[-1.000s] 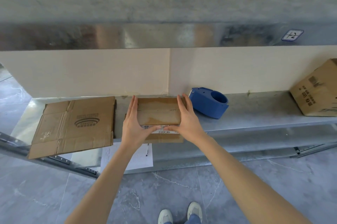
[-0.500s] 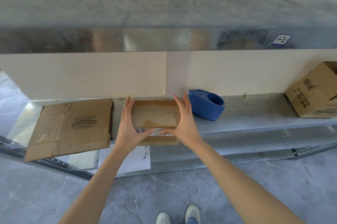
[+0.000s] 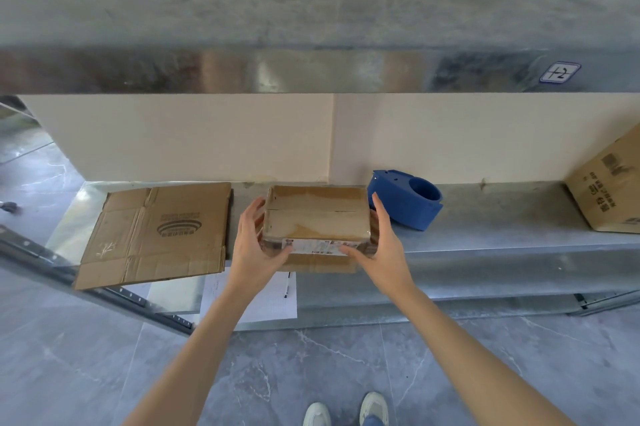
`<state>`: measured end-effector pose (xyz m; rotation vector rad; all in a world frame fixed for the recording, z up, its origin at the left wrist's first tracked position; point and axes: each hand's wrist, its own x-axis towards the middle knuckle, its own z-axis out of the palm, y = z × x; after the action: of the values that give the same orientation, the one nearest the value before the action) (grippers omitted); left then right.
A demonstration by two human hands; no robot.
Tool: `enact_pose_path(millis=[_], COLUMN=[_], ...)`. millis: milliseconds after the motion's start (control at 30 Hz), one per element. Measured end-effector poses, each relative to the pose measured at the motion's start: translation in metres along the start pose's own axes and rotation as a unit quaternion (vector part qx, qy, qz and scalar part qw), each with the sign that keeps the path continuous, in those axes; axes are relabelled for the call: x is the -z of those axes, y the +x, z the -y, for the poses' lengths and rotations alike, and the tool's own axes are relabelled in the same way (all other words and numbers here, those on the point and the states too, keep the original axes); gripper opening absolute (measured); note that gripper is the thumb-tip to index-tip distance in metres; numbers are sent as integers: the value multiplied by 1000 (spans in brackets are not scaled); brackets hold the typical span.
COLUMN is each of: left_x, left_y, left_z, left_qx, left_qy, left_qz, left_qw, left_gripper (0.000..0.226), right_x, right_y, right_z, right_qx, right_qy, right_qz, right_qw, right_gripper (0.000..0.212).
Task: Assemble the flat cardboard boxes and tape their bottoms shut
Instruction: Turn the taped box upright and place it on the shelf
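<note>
A small assembled cardboard box [image 3: 317,217] with a taped seam on top and a white label on its near side sits at the front of the metal shelf [image 3: 485,235]. My left hand [image 3: 254,242] presses its left side and my right hand [image 3: 381,242] its right side, thumbs on the near face. A flat printed cardboard box [image 3: 156,231] lies to the left, overhanging the shelf edge. A blue tape dispenser [image 3: 405,198] stands just right of the held box.
Another assembled box [image 3: 609,190] stands tilted at the far right of the shelf. A metal shelf [image 3: 311,27] overhangs above. A sheet of paper with a pen [image 3: 263,297] lies on the lower level. My shoes [image 3: 346,408] stand on the grey tiled floor.
Both hands have stayed on the small box, sliding a little lower along its sides. The box now shows more of its top and looks drawn slightly toward me.
</note>
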<state>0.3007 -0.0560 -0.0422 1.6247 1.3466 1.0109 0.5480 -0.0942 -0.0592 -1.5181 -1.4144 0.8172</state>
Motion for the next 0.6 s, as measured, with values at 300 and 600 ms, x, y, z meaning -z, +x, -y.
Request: enact_pose_path(millis=[300,600], left_x=[-8,15], left_y=[-20,-15], left_z=[27,-1], left_qx=[97,49], left_qy=[4,-42], left_qz=[-18,21], left_qw=[995,998], left_gripper=[62,55], right_x=[-4,12], right_y=[-19,-5], right_z=[-21,19], right_qx=[-61,-64], right_qy=[-73,-31], right_qz=[9,-57], right_qw=[995,996], right_gripper=[48,31])
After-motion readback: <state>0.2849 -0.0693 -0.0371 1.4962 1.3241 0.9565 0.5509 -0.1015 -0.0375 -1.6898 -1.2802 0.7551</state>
